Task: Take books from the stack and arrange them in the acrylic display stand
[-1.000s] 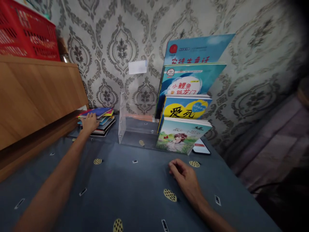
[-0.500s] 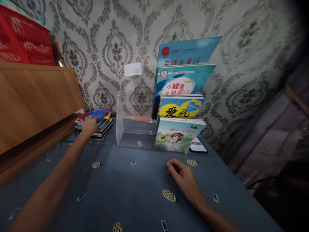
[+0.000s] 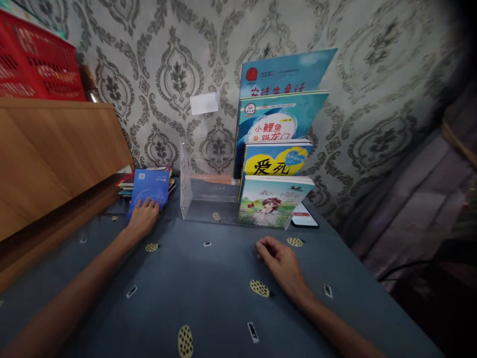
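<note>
A blue book (image 3: 151,185) slopes down off the front of the book stack (image 3: 126,185) at the left, back cover up. My left hand (image 3: 144,217) has its fingers on the lower part of that cover; its thumb is hard to make out. On the tablecloth, my right hand (image 3: 281,259) rests loosely curled, thumb against the index finger, and I see nothing in it. Beyond it stands a clear tiered rack (image 3: 185,189). Its right half carries a green book (image 3: 274,201), a yellow-and-blue book (image 3: 278,159), a teal book (image 3: 279,117) and a taller blue book (image 3: 286,72).
Behind the rack's right end lies a phone (image 3: 305,217), screen lit. A wooden cabinet (image 3: 59,154) with a red basket (image 3: 40,59) on top borders the left side. White paper (image 3: 203,103) is upright above the rack's left half. A curtain (image 3: 406,199) hangs at the right.
My left hand has drawn the blue book toward me off the top of the stack, so it now tilts down in front. My right hand stays curled in about the same place.
</note>
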`<state>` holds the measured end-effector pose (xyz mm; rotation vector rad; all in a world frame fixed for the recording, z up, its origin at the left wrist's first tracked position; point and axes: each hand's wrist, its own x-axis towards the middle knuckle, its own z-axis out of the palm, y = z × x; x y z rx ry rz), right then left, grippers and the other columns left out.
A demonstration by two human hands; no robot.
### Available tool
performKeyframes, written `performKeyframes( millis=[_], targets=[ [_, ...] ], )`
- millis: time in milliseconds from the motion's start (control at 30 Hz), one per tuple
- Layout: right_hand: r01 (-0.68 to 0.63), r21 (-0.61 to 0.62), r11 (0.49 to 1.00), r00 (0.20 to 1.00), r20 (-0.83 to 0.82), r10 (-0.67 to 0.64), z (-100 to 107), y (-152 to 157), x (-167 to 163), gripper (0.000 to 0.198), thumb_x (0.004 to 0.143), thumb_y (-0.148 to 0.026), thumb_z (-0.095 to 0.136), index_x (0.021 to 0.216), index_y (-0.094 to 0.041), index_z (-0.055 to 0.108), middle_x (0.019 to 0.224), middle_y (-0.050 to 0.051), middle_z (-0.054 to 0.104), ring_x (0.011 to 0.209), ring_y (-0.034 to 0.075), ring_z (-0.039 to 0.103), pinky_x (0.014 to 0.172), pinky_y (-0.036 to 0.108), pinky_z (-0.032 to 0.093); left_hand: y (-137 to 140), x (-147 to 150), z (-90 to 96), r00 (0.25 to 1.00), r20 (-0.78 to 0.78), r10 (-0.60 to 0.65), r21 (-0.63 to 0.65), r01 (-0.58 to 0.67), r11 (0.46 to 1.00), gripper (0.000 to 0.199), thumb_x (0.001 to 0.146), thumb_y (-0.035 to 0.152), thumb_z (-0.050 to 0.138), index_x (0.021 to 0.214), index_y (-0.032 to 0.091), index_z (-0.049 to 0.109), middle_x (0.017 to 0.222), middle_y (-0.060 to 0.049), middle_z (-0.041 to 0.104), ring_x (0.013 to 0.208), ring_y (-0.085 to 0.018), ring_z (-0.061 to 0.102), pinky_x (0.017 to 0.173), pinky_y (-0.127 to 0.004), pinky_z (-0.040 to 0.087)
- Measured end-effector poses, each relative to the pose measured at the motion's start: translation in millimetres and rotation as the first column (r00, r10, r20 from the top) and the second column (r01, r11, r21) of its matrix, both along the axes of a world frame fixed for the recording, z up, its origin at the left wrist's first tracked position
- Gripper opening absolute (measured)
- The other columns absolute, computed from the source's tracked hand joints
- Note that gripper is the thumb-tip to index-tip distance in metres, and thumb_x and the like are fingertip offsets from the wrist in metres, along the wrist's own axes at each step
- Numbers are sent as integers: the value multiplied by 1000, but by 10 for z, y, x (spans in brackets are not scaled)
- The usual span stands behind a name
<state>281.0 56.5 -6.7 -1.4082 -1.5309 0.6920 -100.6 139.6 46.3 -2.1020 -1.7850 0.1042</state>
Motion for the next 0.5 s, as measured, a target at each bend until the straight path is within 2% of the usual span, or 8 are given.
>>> performKeyframes(
  millis=[100, 200, 333, 500],
  targets=[
    [0, -11, 1000, 1000, 23, 0, 7, 2, -3, 31, 79, -50, 51, 67, -23, 59, 55, 0, 61, 53, 19, 56, 53, 30, 42, -251, 75, -125, 1000, 15, -12, -99, 13, 995, 40, 88, 6, 41, 113, 16, 70, 125, -18, 68, 128, -34, 56, 109, -48, 37],
    [-2, -15, 1000, 1000, 30, 2, 2, 1, 2, 32, 80, -51, 50, 69, -23, 60, 57, 1, 63, 53, 19, 57, 53, 30, 43, -479, 162, -158, 999, 34, 0, -189, 6, 982, 40, 86, 5, 43, 115, 14, 69, 115, -19, 71, 114, -32, 65, 98, -44, 46],
    [5, -20, 1000, 999, 46, -4, -14, 1, 6, 33, 80, -52, 50, 69, -22, 60, 57, 1, 62, 55, 19, 57, 54, 30, 42, -812, 359, -52, 999, 40, 13, -319, 0, 948, 42, 90, 6, 35, 118, 13, 66, 104, -18, 73, 98, -32, 71, 82, -43, 53],
    [-5, -16, 1000, 999, 43, 6, -29, 11, -2, 34, 79, -53, 49, 69, -23, 59, 58, 2, 61, 56, 20, 58, 55, 31, 43, -1275, 704, 50, 989, 49, -137, -417, 145, 897, 45, 87, 1, 33, 120, 11, 62, 109, -18, 72, 98, -31, 71, 82, -45, 56]
  ],
)
